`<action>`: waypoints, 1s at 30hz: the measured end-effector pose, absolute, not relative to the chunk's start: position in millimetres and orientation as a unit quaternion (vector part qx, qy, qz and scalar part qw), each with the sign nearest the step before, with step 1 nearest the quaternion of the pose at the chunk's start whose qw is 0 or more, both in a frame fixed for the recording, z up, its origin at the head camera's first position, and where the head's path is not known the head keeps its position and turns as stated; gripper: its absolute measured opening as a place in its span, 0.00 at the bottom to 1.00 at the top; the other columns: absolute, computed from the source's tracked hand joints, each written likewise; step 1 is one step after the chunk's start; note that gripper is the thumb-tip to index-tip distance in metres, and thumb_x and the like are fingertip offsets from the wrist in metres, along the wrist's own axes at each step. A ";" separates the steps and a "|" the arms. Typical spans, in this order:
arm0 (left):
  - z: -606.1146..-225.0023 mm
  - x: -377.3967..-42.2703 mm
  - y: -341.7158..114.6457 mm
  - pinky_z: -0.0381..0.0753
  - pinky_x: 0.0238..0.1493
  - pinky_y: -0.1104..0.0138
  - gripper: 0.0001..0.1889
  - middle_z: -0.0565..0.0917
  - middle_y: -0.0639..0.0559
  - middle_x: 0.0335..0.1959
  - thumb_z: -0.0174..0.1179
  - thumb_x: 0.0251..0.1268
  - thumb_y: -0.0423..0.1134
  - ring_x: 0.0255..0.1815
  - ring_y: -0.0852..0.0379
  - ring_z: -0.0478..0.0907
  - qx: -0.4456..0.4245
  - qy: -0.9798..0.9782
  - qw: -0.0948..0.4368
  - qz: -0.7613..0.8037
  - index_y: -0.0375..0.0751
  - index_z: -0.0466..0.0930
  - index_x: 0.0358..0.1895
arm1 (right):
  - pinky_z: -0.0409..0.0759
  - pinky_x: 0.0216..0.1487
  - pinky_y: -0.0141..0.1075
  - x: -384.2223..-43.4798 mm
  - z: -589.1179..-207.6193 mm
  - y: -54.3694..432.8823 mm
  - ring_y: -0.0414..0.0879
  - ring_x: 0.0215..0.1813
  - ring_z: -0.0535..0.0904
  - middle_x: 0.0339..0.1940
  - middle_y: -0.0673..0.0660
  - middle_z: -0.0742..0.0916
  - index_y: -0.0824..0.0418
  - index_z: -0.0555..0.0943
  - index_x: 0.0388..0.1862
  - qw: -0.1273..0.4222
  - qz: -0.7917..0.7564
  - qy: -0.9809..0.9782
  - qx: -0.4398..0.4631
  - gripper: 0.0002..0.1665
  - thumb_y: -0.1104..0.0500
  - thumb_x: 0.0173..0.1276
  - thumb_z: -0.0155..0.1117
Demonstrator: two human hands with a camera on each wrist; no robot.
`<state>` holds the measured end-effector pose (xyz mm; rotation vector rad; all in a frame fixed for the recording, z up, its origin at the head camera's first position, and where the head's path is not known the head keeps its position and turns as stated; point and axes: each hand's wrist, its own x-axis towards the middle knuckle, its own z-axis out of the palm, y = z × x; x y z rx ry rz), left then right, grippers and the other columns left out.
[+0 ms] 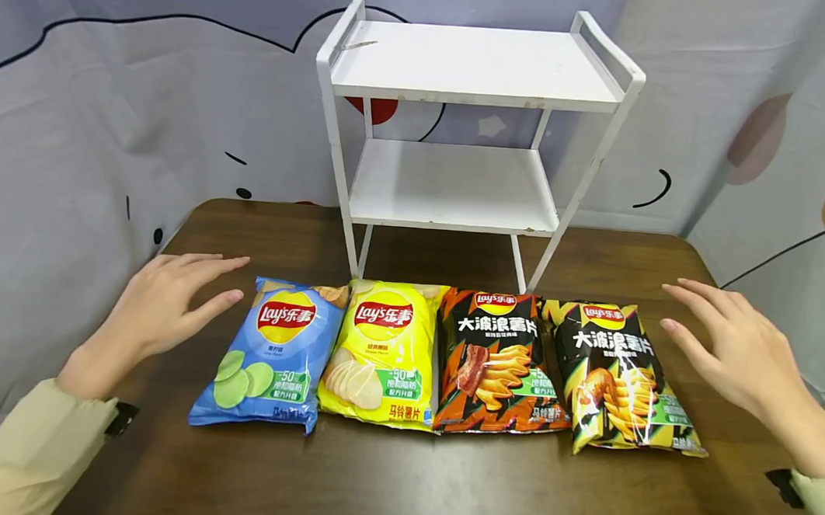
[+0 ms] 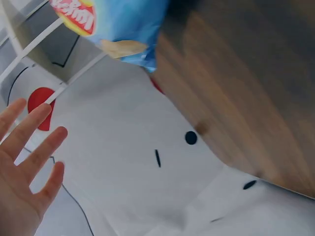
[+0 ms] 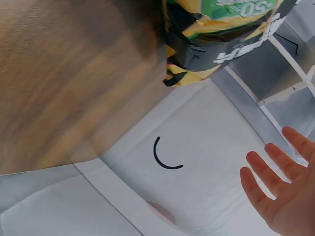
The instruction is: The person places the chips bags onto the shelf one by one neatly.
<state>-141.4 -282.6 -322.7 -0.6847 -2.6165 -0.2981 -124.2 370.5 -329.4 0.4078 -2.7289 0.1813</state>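
Note:
Side by side on the brown table lie a blue chip bag (image 1: 276, 353), a yellow chip bag (image 1: 382, 357), a red-and-black chip bag (image 1: 501, 363) and a black-and-yellow chip bag (image 1: 622, 377). My left hand (image 1: 171, 295) hovers left of the blue bag, fingers straight and apart, holding nothing. To the right of the black-and-yellow bag, my right hand (image 1: 740, 352) is held with extended fingers, also holding nothing. The left wrist view shows spread fingers of the left hand (image 2: 32, 162) apart from the blue bag (image 2: 128, 29). In the right wrist view, the right hand (image 3: 285, 182) is likewise apart from the black-and-yellow bag (image 3: 197, 49).
A white two-tier shelf (image 1: 475, 62) stands at the back of the table (image 1: 401, 482), behind the bags, its lower board (image 1: 451, 186) under the top one. A pale printed cloth (image 1: 140, 119) hangs behind and around the table.

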 end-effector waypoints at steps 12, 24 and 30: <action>-286.8 -161.5 -261.3 0.68 0.42 0.62 0.16 0.88 0.48 0.42 0.62 0.64 0.44 0.37 0.57 0.79 -0.192 -0.914 0.267 -0.239 0.52 0.82 0.55 | 0.61 0.20 0.35 -143.1 -306.8 355.2 0.26 0.32 0.63 0.27 0.48 0.79 0.47 0.84 0.44 0.235 0.101 -0.958 0.126 0.10 0.48 0.66 0.63; -241.1 -195.1 -232.7 0.71 0.36 0.84 0.16 0.86 0.59 0.43 0.65 0.62 0.43 0.38 0.78 0.74 -0.174 -0.880 0.273 -0.347 0.45 0.83 0.52 | 0.60 0.21 0.34 -154.6 -290.8 344.1 0.22 0.24 0.61 0.20 0.42 0.76 0.42 0.83 0.38 0.234 0.106 -0.957 0.135 0.05 0.46 0.65 0.64; -215.8 -209.5 -214.7 0.71 0.33 0.78 0.15 0.79 0.80 0.30 0.65 0.61 0.46 0.33 0.73 0.76 -0.117 -0.852 0.279 -0.427 0.42 0.86 0.47 | 0.62 0.22 0.34 -158.5 -286.2 337.4 0.21 0.25 0.63 0.22 0.42 0.78 0.43 0.83 0.35 0.235 0.105 -0.955 0.147 0.06 0.46 0.63 0.66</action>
